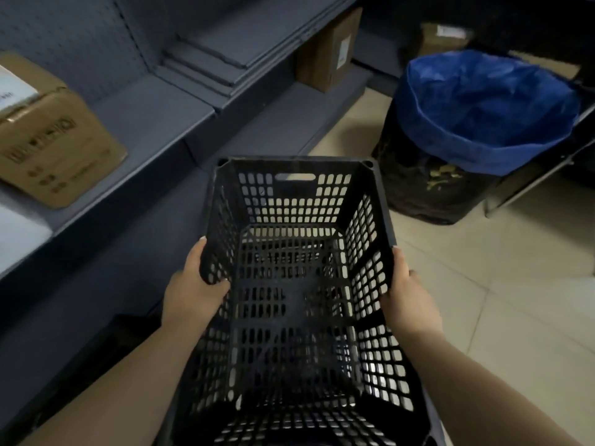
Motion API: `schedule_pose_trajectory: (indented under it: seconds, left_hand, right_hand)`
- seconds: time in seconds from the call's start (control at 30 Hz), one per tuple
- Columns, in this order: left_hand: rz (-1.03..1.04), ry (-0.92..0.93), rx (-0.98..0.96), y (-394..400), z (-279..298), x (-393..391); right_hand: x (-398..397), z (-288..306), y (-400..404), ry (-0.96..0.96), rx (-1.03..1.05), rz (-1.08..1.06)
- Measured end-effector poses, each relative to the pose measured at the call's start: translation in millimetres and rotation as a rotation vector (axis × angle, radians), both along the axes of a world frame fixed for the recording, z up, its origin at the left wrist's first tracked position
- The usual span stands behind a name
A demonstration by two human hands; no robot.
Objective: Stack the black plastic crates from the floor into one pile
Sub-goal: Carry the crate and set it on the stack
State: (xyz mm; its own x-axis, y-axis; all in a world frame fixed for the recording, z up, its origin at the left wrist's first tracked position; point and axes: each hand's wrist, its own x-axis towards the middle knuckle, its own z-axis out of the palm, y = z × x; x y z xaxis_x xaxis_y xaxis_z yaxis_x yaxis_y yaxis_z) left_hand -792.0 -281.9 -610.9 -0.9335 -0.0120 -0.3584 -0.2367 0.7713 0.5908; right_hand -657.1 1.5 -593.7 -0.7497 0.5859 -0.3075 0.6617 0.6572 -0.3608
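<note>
Black crate (294, 284), left hand (193, 289) grip on rim, right hand (410, 299) grip on opposite rim

The scene is being lit dimly and evenly, with the grey shelving (154, 130) left in shadow. The pale floor tiles (521, 284) are being shown brightest, glowing through the holes of the black crate (299, 284). Straight lines are being bent by wide-angle distortion, and the edges are being softened by blur.

one black crate (299, 284), two hands, three cardboard boxes (48, 130), one blue-lined bin (476, 130).
</note>
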Motion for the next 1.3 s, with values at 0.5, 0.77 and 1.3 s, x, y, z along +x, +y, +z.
schedule_pose_trajectory:
  seconds: [0.5, 0.77, 1.3]
  left_hand:
    - [0.110, -0.071, -0.015, -5.3, -105.6, -0.7]
    - [0.122, -0.054, 0.001, -4.7, -117.5, 10.5]
    - [0.142, -0.056, -0.031, -4.2, -113.3, 27.4]
  right_hand:
    - [-31.3, -110.6, 3.7, -0.043, 0.023, 0.057]
    - [-16.3, -130.6, 0.2, -0.072, 0.049, 0.056]
    - [0.6, -129.4, -0.8, -0.086, 0.011, 0.056]
